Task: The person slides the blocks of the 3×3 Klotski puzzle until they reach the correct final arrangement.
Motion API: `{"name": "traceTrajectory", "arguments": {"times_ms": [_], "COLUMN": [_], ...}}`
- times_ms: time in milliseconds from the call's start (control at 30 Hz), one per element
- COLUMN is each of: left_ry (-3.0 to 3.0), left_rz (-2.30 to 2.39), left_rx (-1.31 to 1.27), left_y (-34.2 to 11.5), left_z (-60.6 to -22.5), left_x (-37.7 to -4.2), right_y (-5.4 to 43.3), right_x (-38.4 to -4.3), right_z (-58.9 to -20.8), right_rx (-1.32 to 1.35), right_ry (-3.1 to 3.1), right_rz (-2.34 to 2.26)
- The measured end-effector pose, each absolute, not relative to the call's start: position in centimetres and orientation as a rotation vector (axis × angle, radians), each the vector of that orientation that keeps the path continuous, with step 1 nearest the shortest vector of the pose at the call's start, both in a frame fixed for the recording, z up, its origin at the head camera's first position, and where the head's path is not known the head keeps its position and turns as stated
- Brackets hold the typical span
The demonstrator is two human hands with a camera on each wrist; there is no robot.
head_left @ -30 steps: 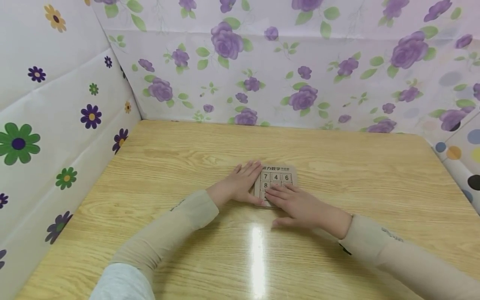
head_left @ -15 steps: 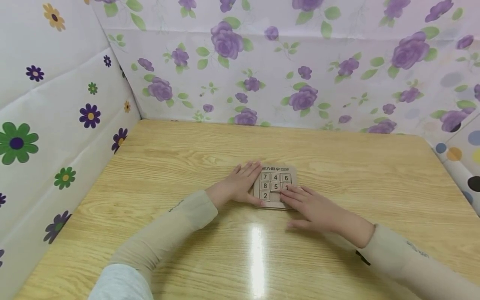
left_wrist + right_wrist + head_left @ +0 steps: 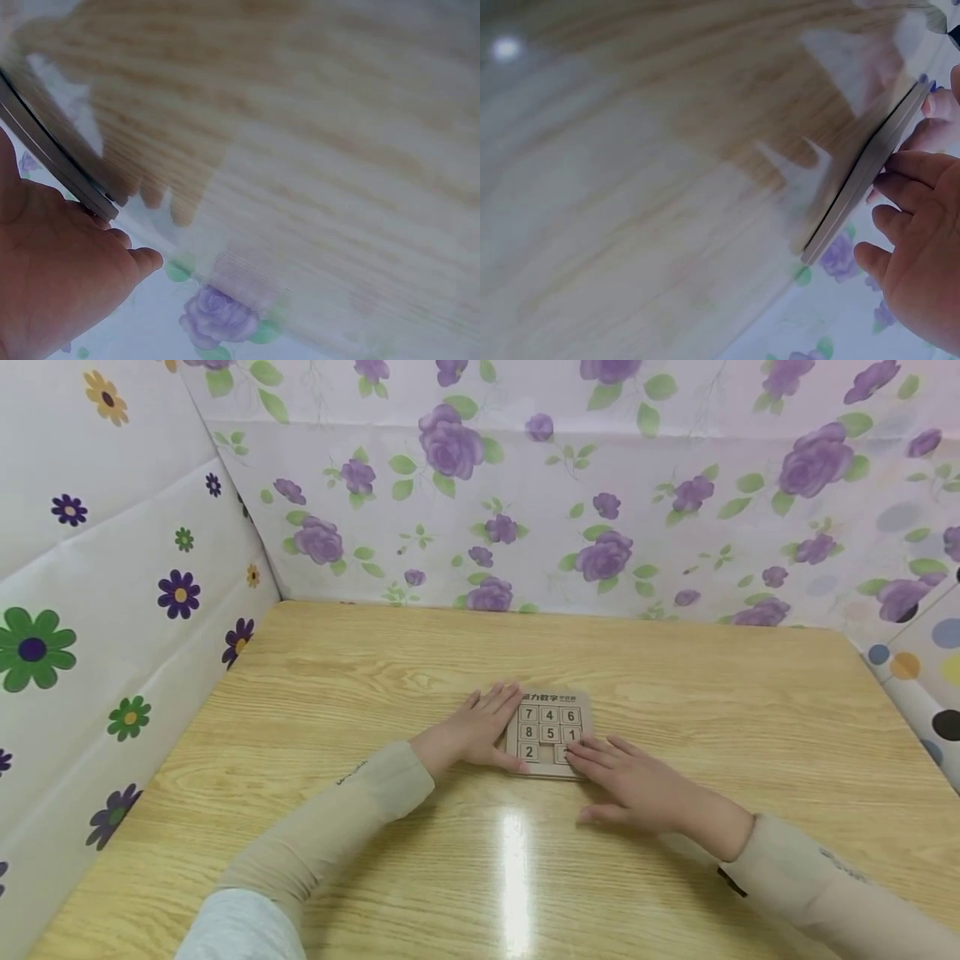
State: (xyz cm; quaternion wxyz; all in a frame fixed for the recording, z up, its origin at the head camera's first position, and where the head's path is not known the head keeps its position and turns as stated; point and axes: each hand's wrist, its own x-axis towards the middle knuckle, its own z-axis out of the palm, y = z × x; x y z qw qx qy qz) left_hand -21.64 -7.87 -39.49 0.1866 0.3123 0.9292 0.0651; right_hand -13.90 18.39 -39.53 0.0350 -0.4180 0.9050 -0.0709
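A wooden sliding number puzzle [image 3: 551, 771] lies flat on the table, numbered tiles facing up. Its top row reads 7, 4, 6 and its middle row 8, 5, 1. Below are a 2 tile [image 3: 528, 752], a narrow gap, and a tile [image 3: 560, 754] whose number fingers mostly cover. My left hand [image 3: 480, 731] lies along the left edge, fingers extended, thumb at the lower left corner. My right hand [image 3: 637, 785] rests extended fingertips on the lower right tile, thumb apart near the tabletop. The right wrist view shows the right hand [image 3: 922, 240] beside the puzzle's edge [image 3: 866, 172].
The glossy wood-grain table [image 3: 360, 660] extends around the puzzle, with a bright light reflection [image 3: 515, 877] in front of it. A flowered cloth wall [image 3: 555, 485] stands behind, and another flowered cloth [image 3: 135, 610] borders the left side.
My right hand has drawn back to the right from the puzzle's middle, uncovering the 5, the 1 and the bottom gap. The lower right tile now partly shows. The left hand stays in place.
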Motion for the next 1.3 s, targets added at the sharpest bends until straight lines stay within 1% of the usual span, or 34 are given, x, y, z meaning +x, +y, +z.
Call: {"name": "traceTrajectory", "arguments": {"times_ms": [500, 967, 1300], "left_ry": [2.616, 2.622, 2.608], "left_rz": [0.190, 0.213, 0.228], "left_rx": [0.870, 0.877, 0.857], "left_y": [-7.8, -7.7, -7.7], "left_z": [-39.6, -40.0, -39.8], "left_x": [-21.8, -21.6, -21.7], "right_y": [16.6, 18.2, 18.2], "right_x": [-14.3, -15.7, -14.8], "right_z": [-39.5, -39.4, -39.3], "right_rx": [-1.255, -1.172, -1.159], "right_ry": [2.740, 2.785, 2.773], "right_rz": [-0.212, -0.199, -0.159]}}
